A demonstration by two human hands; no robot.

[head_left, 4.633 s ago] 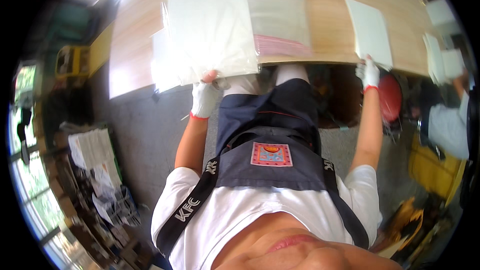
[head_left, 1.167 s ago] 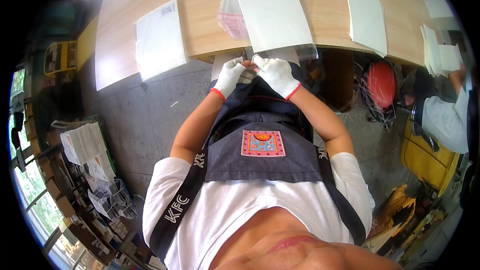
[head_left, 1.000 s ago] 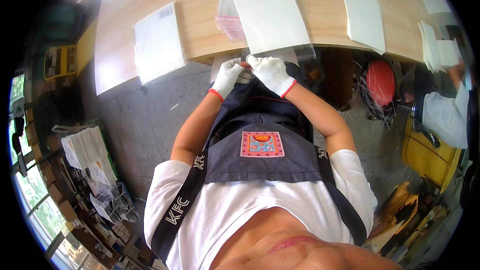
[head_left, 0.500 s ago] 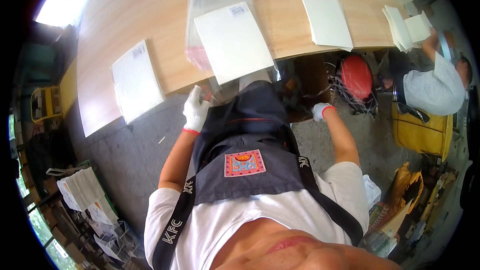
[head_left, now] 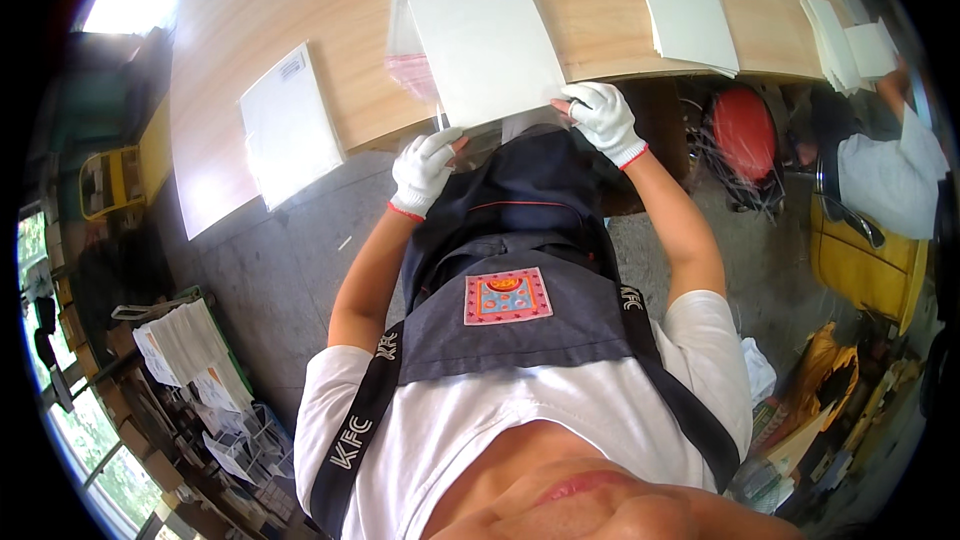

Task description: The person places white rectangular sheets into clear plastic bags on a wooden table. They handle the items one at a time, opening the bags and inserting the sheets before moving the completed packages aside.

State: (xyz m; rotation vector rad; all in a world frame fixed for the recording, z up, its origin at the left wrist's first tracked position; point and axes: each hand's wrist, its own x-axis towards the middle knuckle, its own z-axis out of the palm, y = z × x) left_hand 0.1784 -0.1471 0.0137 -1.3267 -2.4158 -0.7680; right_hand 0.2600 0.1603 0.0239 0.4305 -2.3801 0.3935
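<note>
Both my hands wear white knit gloves with red cuffs, and some fingertips show bare. In front of me a white paper packet (head_left: 490, 45) with a small printed label lies at the table's near edge, its lower end in clear plastic film. My left hand (head_left: 425, 172) has its fingers closed at the packet's lower left corner. At the lower right corner, my right hand (head_left: 602, 125) pinches the edge. The film between the hands is hard to make out. Beneath the packet lies a stack of clear plastic bags (head_left: 408, 0) with a pinkish strip.
Another labelled white packet (head_left: 292, 125) rests at the left table edge. A stack of white sheets (head_left: 685, 10) lies to the right on the wooden table (head_left: 590, 35). At far right a person (head_left: 890, 165) handles white sheets beside a yellow chair (head_left: 865, 265). Under the table stands a red-topped stool (head_left: 742, 135).
My right hand has come up from beside my lap to the packet's lower right corner. My left hand has moved right to its lower left corner. The view has shifted slightly.
</note>
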